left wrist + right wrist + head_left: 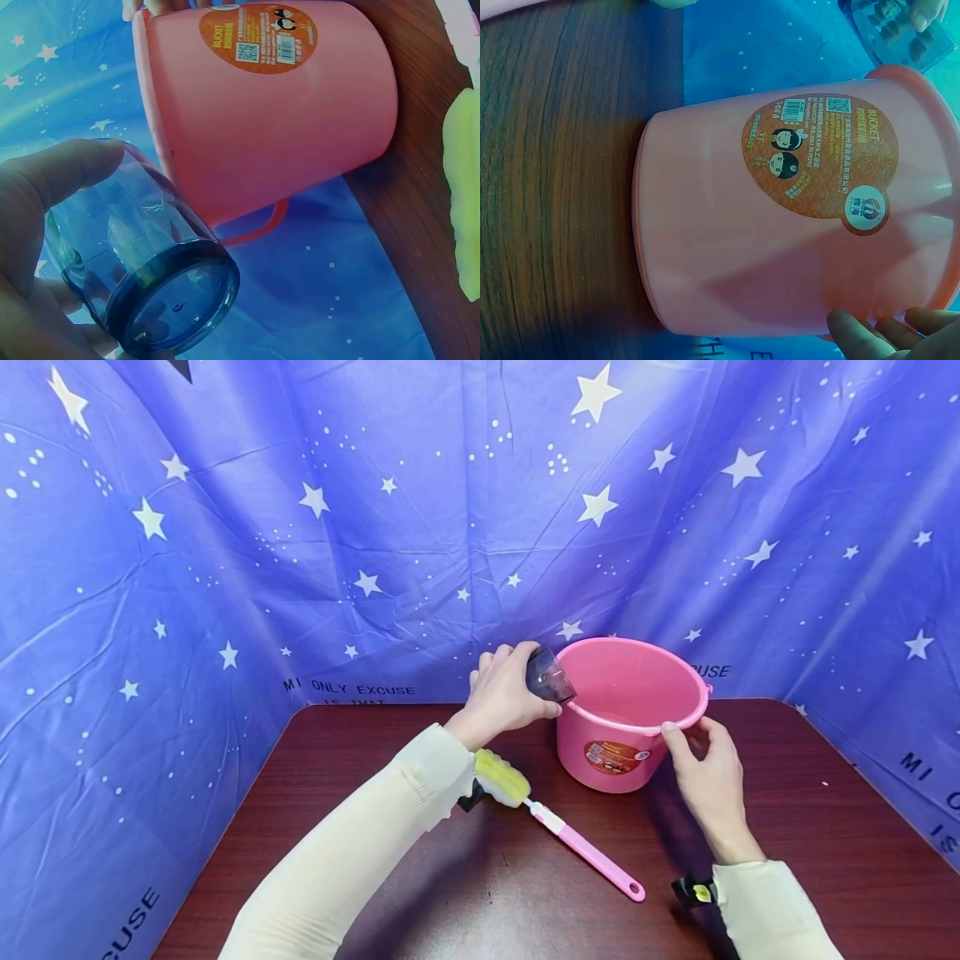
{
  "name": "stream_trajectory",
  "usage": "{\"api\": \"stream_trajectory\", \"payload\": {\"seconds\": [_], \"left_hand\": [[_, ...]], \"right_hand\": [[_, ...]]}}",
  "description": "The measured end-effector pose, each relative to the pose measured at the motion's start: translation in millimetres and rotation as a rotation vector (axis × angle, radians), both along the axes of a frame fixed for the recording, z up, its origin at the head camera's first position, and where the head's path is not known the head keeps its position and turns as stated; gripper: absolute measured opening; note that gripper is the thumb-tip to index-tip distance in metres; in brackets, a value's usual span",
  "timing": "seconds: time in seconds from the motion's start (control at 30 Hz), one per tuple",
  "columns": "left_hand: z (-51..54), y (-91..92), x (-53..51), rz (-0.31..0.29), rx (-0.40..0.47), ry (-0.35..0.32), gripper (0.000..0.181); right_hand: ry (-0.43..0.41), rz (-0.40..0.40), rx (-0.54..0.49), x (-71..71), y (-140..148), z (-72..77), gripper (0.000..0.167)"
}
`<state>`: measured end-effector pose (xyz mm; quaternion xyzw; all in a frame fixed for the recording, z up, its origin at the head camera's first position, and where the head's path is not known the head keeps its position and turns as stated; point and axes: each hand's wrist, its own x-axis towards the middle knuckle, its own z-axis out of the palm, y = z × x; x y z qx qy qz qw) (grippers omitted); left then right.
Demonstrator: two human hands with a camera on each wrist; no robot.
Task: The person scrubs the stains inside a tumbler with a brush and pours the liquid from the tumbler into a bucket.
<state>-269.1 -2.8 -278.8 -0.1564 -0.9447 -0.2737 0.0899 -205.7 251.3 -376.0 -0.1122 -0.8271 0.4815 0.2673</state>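
My left hand grips a see-through dark cup, tilted at the left rim of a pink bucket. In the left wrist view the thumb and fingers wrap the cup, its round base turned toward the camera. The bucket stands upright on the table, an orange label on its front. At its front right, my right hand holds the rim between thumb and fingers. Fingertips lie against the bucket wall in the right wrist view. Whether liquid is in the cup or bucket, I cannot tell.
A cleaning brush with a yellow and white sponge head and a pink handle lies on the dark red wooden table, in front of the bucket. Blue cloth with white stars hangs behind and at both sides.
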Motion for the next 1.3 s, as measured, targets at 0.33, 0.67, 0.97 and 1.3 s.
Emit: {"api": "stream_trajectory", "payload": {"seconds": [0.33, 0.67, 0.97, 1.3], "left_hand": [[-4.2, -4.2, 1.3, 0.008, 0.036, -0.014, 0.089], [-10.0, -9.0, 1.9, 0.001, 0.061, 0.004, 0.087], [-18.2, -15.6, 0.2, -0.005, 0.081, 0.012, 0.086], [-28.1, -23.3, 1.6, 0.005, 0.117, -0.017, 0.087]], "right_hand": [[-0.004, -0.005, 0.007, 0.0, 0, -0.4, 0.058], [-0.001, 0.002, -0.003, 0.1, 0, 0.3, 0.058], [-0.002, -0.001, -0.004, 0.1, 0, 0.6, 0.058], [0.007, 0.006, -0.005, -0.3, 0, -0.1, 0.058]]}}
